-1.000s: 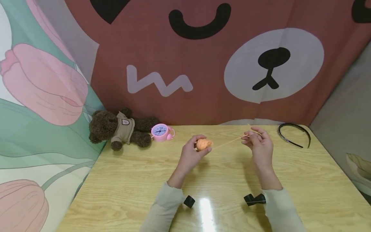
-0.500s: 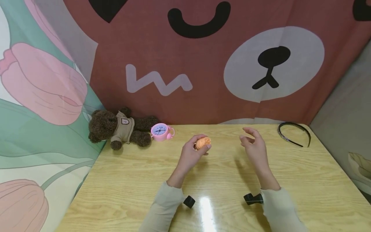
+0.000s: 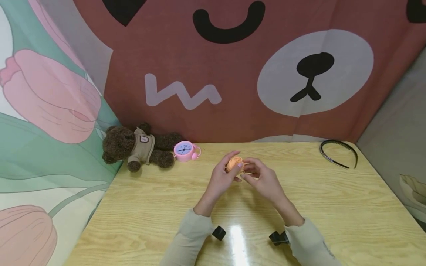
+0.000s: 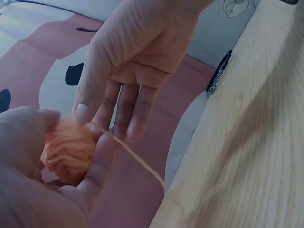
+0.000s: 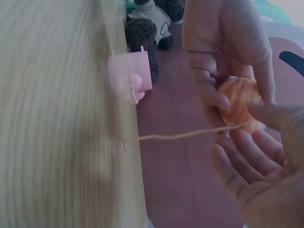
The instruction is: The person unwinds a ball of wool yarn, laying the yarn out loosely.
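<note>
A small ball of orange yarn (image 3: 235,164) is held up over the wooden table. My left hand (image 3: 222,175) grips it from the left, thumb on the near side and fingers curled round behind. My right hand (image 3: 264,181) meets the ball from the right; its thumb (image 5: 273,114) lies on the wound yarn and its fingers bend at the ball's edge. In the left wrist view, a loose strand (image 4: 137,156) trails from the ball beside the fingertips. Part of the ball is hidden by both hands.
A brown teddy bear (image 3: 143,146) lies at the back left of the table (image 3: 159,221). Beside its feet stands a pink alarm clock (image 3: 184,151). A black headband (image 3: 338,154) rests at the back right. A bear-print cloth (image 3: 233,74) hangs behind.
My right hand first held a strand drawn out to the right, then let it go, and has now come left to the ball. The left hand stays in place with the yarn.
</note>
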Demonstrator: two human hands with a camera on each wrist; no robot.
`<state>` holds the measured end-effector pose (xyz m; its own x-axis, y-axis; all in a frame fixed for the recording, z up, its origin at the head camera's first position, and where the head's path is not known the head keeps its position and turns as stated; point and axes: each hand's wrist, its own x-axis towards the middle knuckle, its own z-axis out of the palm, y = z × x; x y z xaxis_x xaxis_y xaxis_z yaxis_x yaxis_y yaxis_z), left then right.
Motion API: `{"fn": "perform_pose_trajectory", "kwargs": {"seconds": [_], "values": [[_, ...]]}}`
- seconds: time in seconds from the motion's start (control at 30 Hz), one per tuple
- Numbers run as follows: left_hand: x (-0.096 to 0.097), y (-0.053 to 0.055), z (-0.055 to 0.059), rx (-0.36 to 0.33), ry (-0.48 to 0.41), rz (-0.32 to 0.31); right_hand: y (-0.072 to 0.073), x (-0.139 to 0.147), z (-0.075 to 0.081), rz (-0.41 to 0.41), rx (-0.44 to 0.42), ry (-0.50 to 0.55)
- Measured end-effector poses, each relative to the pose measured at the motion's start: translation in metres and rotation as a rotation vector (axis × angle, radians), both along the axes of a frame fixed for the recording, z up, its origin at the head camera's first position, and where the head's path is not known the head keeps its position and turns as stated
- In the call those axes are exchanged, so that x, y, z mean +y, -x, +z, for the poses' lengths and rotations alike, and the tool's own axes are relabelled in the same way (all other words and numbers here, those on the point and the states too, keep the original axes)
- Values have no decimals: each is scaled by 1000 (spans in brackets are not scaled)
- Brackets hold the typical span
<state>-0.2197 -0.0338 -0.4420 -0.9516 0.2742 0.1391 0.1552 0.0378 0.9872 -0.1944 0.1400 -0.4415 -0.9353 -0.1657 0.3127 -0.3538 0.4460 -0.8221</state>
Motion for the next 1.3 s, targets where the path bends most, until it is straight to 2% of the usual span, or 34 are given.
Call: {"fn": "perform_pose_trajectory", "kwargs": {"seconds": [0.13,0.23,0.3,0.43,0.57,0.7,0.8,0.87,0.93,1.13,1.3], "values": [[0,-3,2,-8,41,-51,-1,2,-1,-86,49,32],[0,-5,4,-11,66,-78,0,6,2,-121,71,65],[0,-6,6,-12,80,-61,0,11,4,-130,61,89],[-1,-4,6,-8,109,11,3,22,8,-137,15,124],[-4,-3,5,4,140,29,3,30,11,-56,-75,155],[-5,-3,6,17,172,13,2,27,12,102,-189,130],[-4,-3,5,14,185,15,0,22,11,212,-229,145],[-4,-3,5,10,192,20,-1,17,9,230,-214,152],[-3,-3,5,3,185,16,-1,13,7,205,-178,137],[-1,-4,4,2,178,5,-2,7,2,6,1,65],[0,-4,5,5,195,0,-2,11,2,-65,75,93]]}}
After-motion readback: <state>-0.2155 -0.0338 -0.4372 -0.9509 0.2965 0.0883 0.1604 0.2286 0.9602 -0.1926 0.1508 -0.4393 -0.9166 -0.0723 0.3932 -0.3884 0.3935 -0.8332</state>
